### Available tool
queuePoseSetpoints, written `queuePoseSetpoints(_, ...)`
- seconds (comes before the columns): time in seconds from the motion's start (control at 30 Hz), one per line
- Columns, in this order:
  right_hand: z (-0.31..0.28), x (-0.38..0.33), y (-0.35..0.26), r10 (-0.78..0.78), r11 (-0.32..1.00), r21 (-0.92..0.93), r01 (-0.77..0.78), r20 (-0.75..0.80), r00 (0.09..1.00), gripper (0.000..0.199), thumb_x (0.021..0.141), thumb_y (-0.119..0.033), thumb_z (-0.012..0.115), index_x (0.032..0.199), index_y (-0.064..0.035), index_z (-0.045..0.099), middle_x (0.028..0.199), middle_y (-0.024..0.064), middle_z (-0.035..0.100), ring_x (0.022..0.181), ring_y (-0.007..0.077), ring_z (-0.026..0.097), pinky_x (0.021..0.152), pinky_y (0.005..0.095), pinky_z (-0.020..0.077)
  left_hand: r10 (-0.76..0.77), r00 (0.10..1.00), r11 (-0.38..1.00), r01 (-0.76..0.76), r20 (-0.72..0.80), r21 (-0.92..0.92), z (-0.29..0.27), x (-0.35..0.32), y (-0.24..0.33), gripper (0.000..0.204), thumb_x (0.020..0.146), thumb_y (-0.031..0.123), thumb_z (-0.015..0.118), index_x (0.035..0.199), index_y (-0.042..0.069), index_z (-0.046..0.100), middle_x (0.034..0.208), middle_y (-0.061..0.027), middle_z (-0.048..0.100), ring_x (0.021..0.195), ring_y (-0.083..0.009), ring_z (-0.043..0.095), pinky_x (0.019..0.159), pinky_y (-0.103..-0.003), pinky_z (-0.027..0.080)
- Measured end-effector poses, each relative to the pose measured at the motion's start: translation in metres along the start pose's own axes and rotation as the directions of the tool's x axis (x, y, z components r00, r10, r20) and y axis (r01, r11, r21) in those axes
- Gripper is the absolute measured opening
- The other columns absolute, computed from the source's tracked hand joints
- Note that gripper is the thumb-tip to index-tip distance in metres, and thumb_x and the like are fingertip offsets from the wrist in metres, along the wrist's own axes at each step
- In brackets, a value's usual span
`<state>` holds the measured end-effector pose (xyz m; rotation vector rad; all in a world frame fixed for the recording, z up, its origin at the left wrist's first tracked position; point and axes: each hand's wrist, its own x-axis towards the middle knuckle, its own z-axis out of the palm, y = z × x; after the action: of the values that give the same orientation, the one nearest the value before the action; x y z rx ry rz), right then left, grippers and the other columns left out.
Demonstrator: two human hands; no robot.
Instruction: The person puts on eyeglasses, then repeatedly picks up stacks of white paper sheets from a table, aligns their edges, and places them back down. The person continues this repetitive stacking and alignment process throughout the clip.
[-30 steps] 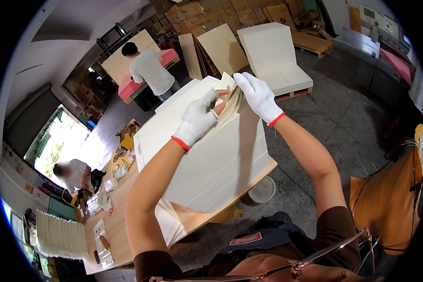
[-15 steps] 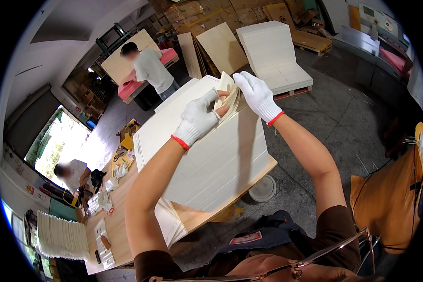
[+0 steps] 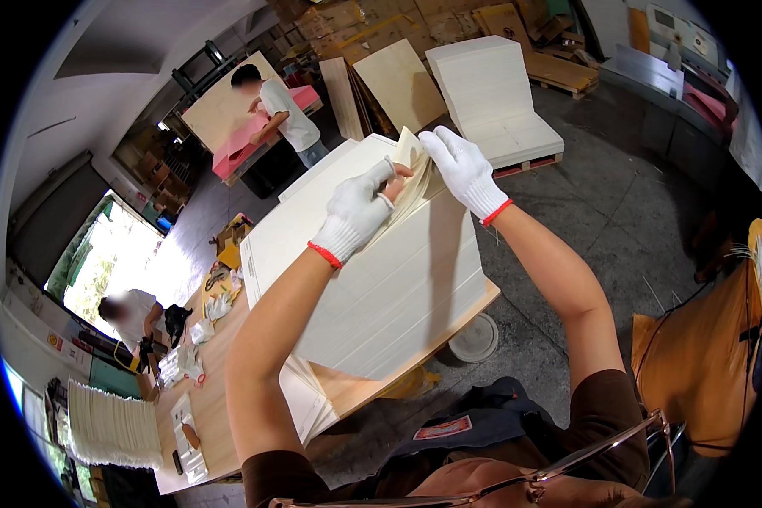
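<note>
A tall stack of white paper sheets (image 3: pixel 372 296) stands on a wooden table (image 3: pixel 347 385). Along its far right edge, a fanned bunch of sheets (image 3: pixel 410 193) bends upward. My right hand (image 3: pixel 463 173), in a white knit glove with a red cuff, grips the raised corner of this bunch. My left hand (image 3: pixel 353 210) wears a matching glove whose thumb and index finger are bare at the ends. Those two fingers are curled at the bunch's left side, with the sheets between or against them; the thumb tip is partly hidden.
Loose sheets (image 3: pixel 305 402) lie below the stack. Bags and tools crowd the table's left side. A white lidded bucket (image 3: pixel 474 339) stands on the floor, and another paper pile (image 3: pixel 491 102) rests on a pallet. Two co-workers (image 3: pixel 288 118) (image 3: pixel 131 317) are farther off.
My left thumb and index finger have drawn closer together at the sheets. My right hand has barely moved. The far co-worker has turned and leans differently over the pink material.
</note>
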<state>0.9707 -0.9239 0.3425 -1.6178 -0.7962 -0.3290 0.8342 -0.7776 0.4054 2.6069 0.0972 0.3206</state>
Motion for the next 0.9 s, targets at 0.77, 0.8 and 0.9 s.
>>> queuePoseSetpoints(0.77, -0.059, 0.0, 0.001, 0.248, 0.843, -0.527, -0.104, 0.21, 0.946, 0.07, 0.09, -0.073, 0.043, 0.101, -0.0079, 0.066, 0.09, 0.0171, 0.07, 0.09, 0.0338, 0.069, 0.078, 0.0426, 0.0507, 0.185, 0.978, 0.96, -0.16, -0.094, 0.232, 0.008, -0.013, 0.015, 0.05, 0.086, 0.017, 0.064, 0.136, 0.024, 0.06, 0.112, -0.0159, 0.072, 0.101, -0.0353, 0.069, 0.086, -0.042, 0.054)
queuePoseSetpoints(0.8, -0.055, -0.003, -0.01, 0.285, 0.809, -0.585, -0.057, 0.306, 0.908, 0.073, 0.088, -0.076, 0.044, 0.098, -0.0083, 0.068, 0.09, 0.0163, 0.071, 0.09, 0.0327, 0.07, 0.078, 0.0418, 0.0513, 0.185, 0.977, 0.958, -0.155, -0.109, 0.243, 0.008, -0.012, 0.007, 0.05, 0.086, 0.018, 0.064, 0.135, 0.024, 0.059, 0.11, -0.0149, 0.072, 0.1, -0.0349, 0.069, 0.086, -0.042, 0.054)
queuePoseSetpoints(0.9, -0.046, -0.004, -0.024, 0.324, 0.766, -0.643, 0.001, 0.387, 0.863, 0.072, 0.085, -0.076, 0.048, 0.099, -0.0103, 0.072, 0.087, 0.0132, 0.071, 0.087, 0.0278, 0.07, 0.074, 0.0395, 0.0527, 0.163, 0.983, 0.938, -0.127, -0.089, 0.323, 0.007, -0.008, 0.003, 0.045, 0.087, 0.023, 0.064, 0.132, 0.025, 0.061, 0.106, -0.0131, 0.073, 0.098, -0.0339, 0.07, 0.083, -0.043, 0.054)
